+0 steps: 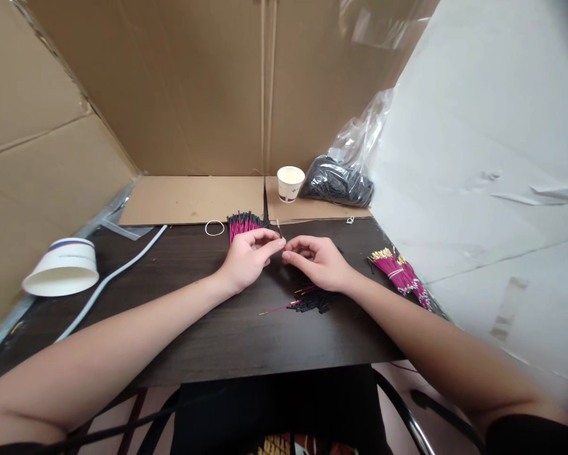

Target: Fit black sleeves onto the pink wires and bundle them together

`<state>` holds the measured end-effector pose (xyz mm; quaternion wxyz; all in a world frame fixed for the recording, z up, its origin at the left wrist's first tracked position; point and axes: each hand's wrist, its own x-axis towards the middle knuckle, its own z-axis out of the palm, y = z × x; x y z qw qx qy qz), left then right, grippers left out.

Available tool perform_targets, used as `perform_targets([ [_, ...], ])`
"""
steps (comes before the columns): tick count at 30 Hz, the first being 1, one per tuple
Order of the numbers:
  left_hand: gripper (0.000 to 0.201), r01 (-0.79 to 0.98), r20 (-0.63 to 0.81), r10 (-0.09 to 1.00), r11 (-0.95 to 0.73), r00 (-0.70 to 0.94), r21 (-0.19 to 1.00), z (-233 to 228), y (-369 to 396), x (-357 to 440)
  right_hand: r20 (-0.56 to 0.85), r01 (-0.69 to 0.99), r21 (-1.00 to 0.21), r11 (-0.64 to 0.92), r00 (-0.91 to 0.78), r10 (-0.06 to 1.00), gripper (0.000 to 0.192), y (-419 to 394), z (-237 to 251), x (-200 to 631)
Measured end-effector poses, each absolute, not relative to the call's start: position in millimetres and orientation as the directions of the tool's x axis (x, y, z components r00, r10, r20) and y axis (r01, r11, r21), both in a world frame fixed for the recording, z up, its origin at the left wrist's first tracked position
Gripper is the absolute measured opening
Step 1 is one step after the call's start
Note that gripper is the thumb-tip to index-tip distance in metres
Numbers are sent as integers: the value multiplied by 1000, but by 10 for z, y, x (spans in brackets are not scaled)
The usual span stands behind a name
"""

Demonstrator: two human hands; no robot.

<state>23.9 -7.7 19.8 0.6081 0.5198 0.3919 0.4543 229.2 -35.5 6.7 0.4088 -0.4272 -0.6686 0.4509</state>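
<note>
My left hand (248, 258) and my right hand (319, 260) meet fingertip to fingertip over the middle of the dark table, both closed in a pinch. Between them a thin wire (278, 225) stands up, with a dark part just above my fingers; its lower end is hidden. Behind my left hand lies a bundle of magenta wires with black ends (243, 222). Under my right hand is a pile of short black sleeves (314, 301). A single magenta wire (277, 309) with a metal tip sticks out leftwards from that pile.
A paper cup (290, 184) and a clear bag of black pieces (338, 180) stand at the back. Another cup (62, 268) lies tipped at left beside a pale cable (122, 268). Right of my hand rests a banded magenta wire bundle (400, 273). Cardboard walls (193, 88) surround the table.
</note>
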Motion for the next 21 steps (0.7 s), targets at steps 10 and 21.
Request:
perform_targets([
  [10,39,-163,31,953,20,301,986,210,-92,236,125,292,-919,264,-419,899,30,-384,222,2345],
  [21,47,-156,-6,925,70,380,985,207,-94,244,128,309,-903,300,-472,872,30,-329,309,2465],
])
